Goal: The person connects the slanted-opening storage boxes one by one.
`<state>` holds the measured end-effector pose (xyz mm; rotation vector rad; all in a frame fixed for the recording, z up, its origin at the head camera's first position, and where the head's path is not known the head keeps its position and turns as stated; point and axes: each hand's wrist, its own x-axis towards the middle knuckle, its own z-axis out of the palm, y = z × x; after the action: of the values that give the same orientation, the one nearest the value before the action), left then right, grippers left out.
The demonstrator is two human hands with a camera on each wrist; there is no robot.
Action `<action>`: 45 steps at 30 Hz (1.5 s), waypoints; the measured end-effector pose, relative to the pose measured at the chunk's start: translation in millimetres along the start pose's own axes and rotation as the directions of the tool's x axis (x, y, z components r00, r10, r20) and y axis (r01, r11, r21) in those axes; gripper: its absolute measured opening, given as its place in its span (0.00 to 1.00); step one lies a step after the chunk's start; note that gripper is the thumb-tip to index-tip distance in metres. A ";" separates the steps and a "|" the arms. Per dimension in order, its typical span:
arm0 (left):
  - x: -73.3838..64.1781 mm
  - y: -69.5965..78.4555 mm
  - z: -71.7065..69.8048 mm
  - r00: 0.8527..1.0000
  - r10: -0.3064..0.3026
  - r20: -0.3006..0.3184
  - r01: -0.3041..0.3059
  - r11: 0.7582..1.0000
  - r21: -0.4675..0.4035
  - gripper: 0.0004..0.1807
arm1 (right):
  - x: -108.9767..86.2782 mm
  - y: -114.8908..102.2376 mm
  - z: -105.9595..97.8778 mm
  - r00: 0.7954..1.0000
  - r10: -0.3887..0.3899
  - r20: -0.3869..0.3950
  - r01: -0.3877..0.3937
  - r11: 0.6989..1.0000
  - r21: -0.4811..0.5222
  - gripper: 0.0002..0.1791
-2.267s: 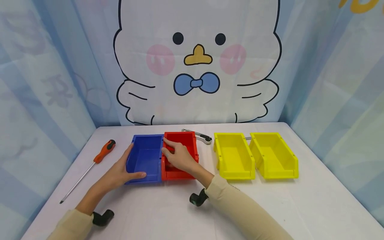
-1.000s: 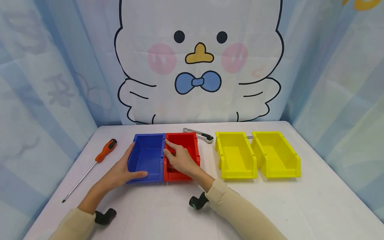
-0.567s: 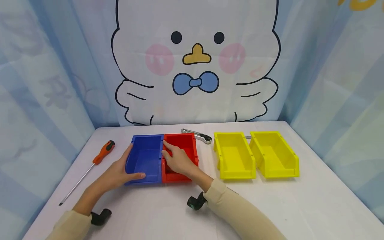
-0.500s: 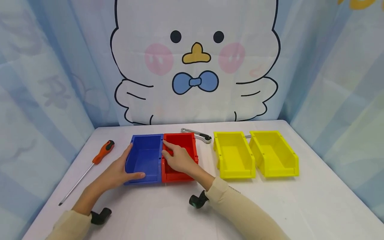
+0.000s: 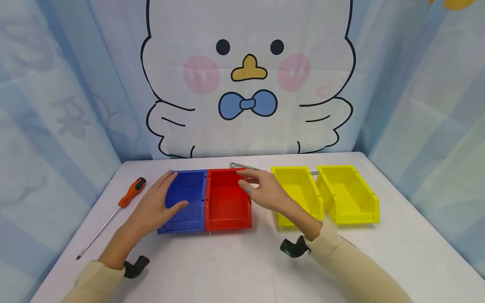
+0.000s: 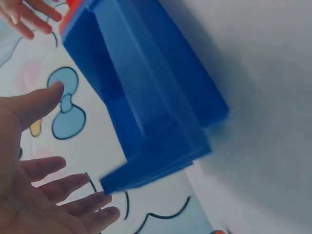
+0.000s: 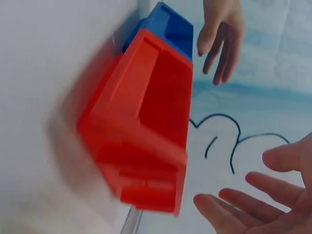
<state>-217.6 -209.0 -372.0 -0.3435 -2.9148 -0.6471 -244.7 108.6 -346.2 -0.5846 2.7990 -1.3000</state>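
A blue plastic storage bin [image 5: 185,225] and a red storage bin [image 5: 229,206] stand side by side on the table, their walls meeting. My left hand [image 5: 153,206] hovers over the blue bin's left side, fingers and thumb spread. In the left wrist view the hand [image 6: 53,190] is apart from the blue bin [image 6: 151,87], with nothing in it. My right hand [image 5: 267,191] is above the right side of the red bin, fingers loosely extended. The right wrist view shows that hand [image 7: 263,195] beside the red bin [image 7: 131,122], holding nothing.
Two yellow bins [image 5: 297,193] [image 5: 346,195] stand to the right with a small gap between them. An orange-handled screwdriver [image 5: 130,193] lies at the left. Behind the red bin a metal ratchet wrench [image 5: 236,165] is partly hidden by my right hand. A printed curtain [image 5: 248,134] closes the back.
My right hand has left the wall between the blue and red bins and moved right. My left hand has released the blue bin and lifted. The bins stay in place.
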 end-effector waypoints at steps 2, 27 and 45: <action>0.7 6.6 -0.8 0.999 0.022 -0.030 -0.022 1.000 -0.001 0.49 | -5.4 8.7 -12.4 0.999 0.026 -0.036 -0.026 1.000 -0.002 0.23; 16.6 25.8 48.9 0.971 0.013 0.240 0.066 0.944 -0.322 0.63 | -34.8 107.3 -75.8 0.912 0.325 -0.252 -0.363 0.924 -0.123 0.35; 19.7 23.9 52.6 0.965 0.062 0.256 0.035 0.932 -0.361 0.67 | -44.2 117.9 -67.5 0.868 0.436 -0.236 -0.436 0.898 0.056 0.38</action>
<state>-235.0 -161.5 -406.1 -0.5264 -3.0203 -1.2342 -253.1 242.4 -395.6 0.2277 2.8649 -1.3422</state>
